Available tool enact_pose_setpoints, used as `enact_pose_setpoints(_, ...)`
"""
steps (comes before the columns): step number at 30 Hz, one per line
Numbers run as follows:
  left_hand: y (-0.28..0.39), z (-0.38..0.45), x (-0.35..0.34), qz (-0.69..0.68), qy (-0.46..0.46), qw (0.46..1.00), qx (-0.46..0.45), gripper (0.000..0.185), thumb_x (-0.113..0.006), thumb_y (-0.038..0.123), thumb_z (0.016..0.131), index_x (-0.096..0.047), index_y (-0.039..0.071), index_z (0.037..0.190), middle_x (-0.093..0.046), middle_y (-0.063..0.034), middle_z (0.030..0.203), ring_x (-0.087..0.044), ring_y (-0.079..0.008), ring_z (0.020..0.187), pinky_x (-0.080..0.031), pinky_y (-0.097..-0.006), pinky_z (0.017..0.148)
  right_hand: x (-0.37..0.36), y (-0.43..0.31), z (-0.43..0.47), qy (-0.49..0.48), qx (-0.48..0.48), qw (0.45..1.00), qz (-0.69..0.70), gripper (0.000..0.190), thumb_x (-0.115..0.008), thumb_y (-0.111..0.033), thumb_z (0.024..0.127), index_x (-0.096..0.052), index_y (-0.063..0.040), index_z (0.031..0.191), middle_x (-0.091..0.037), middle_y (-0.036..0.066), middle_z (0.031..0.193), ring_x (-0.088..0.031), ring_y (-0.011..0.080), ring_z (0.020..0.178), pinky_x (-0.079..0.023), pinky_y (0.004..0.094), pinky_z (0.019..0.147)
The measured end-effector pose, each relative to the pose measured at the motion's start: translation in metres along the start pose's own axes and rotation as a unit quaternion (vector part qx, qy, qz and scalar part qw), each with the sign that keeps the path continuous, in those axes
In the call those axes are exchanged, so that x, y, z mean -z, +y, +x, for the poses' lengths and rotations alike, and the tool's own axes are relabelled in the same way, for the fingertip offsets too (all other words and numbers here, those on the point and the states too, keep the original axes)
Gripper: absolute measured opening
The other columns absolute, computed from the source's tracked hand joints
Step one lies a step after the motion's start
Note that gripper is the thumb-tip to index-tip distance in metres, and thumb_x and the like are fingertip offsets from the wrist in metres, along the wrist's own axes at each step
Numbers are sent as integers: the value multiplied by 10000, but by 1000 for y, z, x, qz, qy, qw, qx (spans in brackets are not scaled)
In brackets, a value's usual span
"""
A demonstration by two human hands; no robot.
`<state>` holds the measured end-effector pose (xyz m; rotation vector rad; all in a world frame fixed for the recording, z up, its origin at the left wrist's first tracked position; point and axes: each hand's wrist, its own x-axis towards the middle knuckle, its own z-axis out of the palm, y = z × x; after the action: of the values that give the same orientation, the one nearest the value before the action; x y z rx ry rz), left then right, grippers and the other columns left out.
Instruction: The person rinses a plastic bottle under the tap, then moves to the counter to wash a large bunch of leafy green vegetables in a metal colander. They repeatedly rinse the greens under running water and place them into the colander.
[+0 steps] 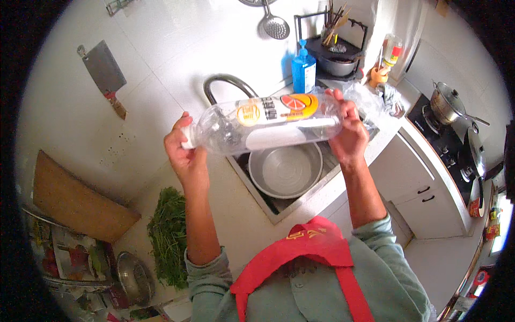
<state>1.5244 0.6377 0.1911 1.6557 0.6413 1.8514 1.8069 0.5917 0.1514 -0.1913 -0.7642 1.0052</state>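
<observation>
A clear plastic bottle (265,122) with an orange fruit print lies sideways in the air above the sink (277,215). My left hand (185,149) grips its white cap (187,137) at the left end. Around the bottle's base, at the right end, are the fingers of my right hand (349,129). Below the bottle, a round metal pot (286,171) stands in the sink; its far rim is hidden by the bottle. Behind the bottle rises a curved faucet (225,78), partly covered.
Leafy greens (169,237) lie on the counter at left, near a metal bowl (134,277) and wooden board (80,197). A blue pump bottle (303,70) stands behind the sink. A cleaver (104,66) hangs on the wall. A lidded pot (448,104) sits on the stove (436,141).
</observation>
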Motion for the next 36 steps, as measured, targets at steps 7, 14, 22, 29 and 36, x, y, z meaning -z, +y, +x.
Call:
enact_pose_setpoints(7,-24,-13,15,-30,-11,999,33,404,-459,-191,670,-360,83,950,-428,-146,1211,-378,-242,1212,-364,-324,965,2,0,8,1,-19,998,-54,212,-500,-92,636,-504,-74,847,-458,77,1270,-316,261,1250,-245,401,1031)
enact_pose_setpoints(14,-64,-47,29,-19,-43,983,177,431,-527,-147,715,-405,56,1074,-442,-104,1201,-478,-151,1058,-412,-280,906,-16,-17,23,-80,-37,980,-180,300,-481,10,663,-556,-83,938,-505,117,1227,-379,223,1224,-188,348,1049)
enact_pose_setpoints(22,-83,-74,17,5,-100,952,289,474,-594,-98,702,-501,45,1144,-559,-29,1061,-541,-114,937,-441,-244,810,-75,-39,54,-252,-54,897,-360,243,-534,6,743,-569,-65,972,-507,117,1230,-418,189,1192,-260,341,1031)
enact_pose_setpoints(29,-92,-90,8,-90,-189,919,334,442,-596,-50,740,-510,46,1163,-557,-36,1089,-518,-130,1010,-410,-254,874,-101,-33,80,-277,15,866,-417,443,-639,-234,799,-488,-89,1189,-480,106,1260,-423,207,1198,-306,369,1026)
enact_pose_setpoints(36,-88,-90,-17,-149,-183,904,356,439,-585,-44,755,-499,22,1180,-551,-50,1109,-504,-127,1029,-386,-251,899,-83,-22,64,-202,-10,901,-383,617,-651,-281,791,-368,-74,1299,-347,113,1357,-370,258,1221,-264,389,1031)
